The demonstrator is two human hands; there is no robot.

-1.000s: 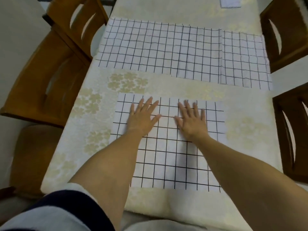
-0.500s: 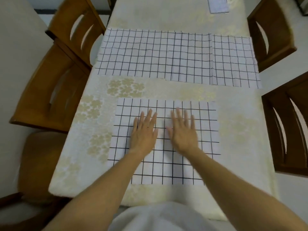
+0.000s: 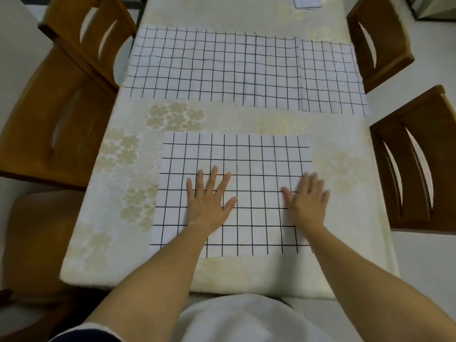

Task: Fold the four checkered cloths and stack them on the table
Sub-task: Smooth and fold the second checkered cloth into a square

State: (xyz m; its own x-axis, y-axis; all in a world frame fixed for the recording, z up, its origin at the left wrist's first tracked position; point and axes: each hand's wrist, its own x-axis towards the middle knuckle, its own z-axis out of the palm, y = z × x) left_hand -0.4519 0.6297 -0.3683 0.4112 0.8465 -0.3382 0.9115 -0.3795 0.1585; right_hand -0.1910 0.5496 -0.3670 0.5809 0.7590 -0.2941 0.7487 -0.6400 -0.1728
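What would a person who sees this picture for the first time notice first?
The eye goes first to the left hand and right hand, both lying flat on the near checkered cloth at the near end of the table. Behind it, the far checkered cloths lie spread and overlapping across the table's width. Wooden chairs stand on both sides.

Left hand (image 3: 209,203), right hand (image 3: 307,201) flat, well apart, on near checkered cloth (image 3: 256,156); table (image 3: 222,119) beneath.
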